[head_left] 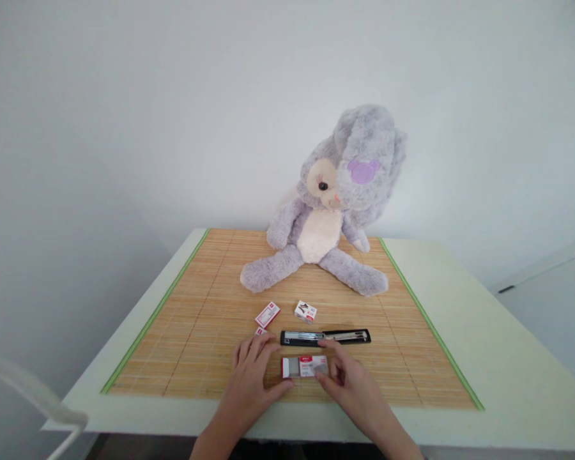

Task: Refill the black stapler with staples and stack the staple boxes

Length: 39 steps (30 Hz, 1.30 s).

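Observation:
A small red-and-white staple box (305, 366) lies on the bamboo mat (196, 332) near the front edge. My left hand (253, 375) rests flat on the mat at the box's left end, fingers stretched forward and thumb touching the box. My right hand (347, 378) pinches the box's right end with thumb and fingers. Just beyond the box lies a black stapler (324, 337), opened out flat with its metal channel showing.
Two more small staple boxes (267, 315) (305, 312) lie further back on the mat. A grey plush rabbit (328, 211) sits at the mat's far side against the white wall. The pale table (483, 332) extends right of the mat. A white curved bar (33, 399) is at lower left.

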Tool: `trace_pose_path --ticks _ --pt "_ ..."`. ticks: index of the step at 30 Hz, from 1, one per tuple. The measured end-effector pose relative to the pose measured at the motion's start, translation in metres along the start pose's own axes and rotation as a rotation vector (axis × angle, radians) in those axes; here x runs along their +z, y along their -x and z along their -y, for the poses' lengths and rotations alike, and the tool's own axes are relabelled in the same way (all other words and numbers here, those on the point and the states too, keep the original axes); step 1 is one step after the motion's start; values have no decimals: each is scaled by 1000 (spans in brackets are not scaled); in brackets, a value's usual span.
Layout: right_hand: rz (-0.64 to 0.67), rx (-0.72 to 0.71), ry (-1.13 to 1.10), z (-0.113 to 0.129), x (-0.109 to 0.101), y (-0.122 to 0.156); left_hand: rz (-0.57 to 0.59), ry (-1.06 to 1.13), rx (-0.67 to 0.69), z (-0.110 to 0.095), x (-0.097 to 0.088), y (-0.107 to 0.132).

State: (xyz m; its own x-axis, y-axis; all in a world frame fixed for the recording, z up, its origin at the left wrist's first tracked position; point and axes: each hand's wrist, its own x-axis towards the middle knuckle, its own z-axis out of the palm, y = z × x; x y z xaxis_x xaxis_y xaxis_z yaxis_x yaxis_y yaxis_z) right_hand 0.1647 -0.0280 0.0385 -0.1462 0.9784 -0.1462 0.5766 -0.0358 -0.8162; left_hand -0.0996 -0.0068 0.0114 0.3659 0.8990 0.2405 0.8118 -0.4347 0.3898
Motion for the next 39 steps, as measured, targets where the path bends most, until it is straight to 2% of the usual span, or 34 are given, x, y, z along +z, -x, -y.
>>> trace_pose_path --ticks 4,8,11,14,16,19,22,27,29,33,36,39 --pt "-42 -28 -12 19 8 -15 -32 -47 38 -2 8 -1" --pt "-45 -35 -27 25 23 -31 -47 -82 41 -2 15 -2" --pt "-70 3 -183 23 39 -39 -62 -97 48 -1 18 -1" --pt "-111 114 -403 20 52 -45 -53 -92 56 0 18 -1" --pt "-157 129 -448 20 58 -48 -39 -85 54 0 18 -1" --pt "-203 31 -293 26 60 -53 -32 -81 48 -1 17 -1" --pt "-197 -48 -94 37 57 -57 -34 -76 53 -1 16 0" --pt "-190 -91 89 53 39 -55 -59 -55 22 -3 11 3" --pt "-144 -124 150 55 29 -49 -57 -41 16 -4 9 4" --pt "45 -143 269 53 18 -36 -52 -21 36 -5 7 4" --pt "122 -127 310 47 20 -31 -61 -15 44 -3 9 3" --pt "133 -123 332 43 25 -31 -61 -14 48 0 11 3"
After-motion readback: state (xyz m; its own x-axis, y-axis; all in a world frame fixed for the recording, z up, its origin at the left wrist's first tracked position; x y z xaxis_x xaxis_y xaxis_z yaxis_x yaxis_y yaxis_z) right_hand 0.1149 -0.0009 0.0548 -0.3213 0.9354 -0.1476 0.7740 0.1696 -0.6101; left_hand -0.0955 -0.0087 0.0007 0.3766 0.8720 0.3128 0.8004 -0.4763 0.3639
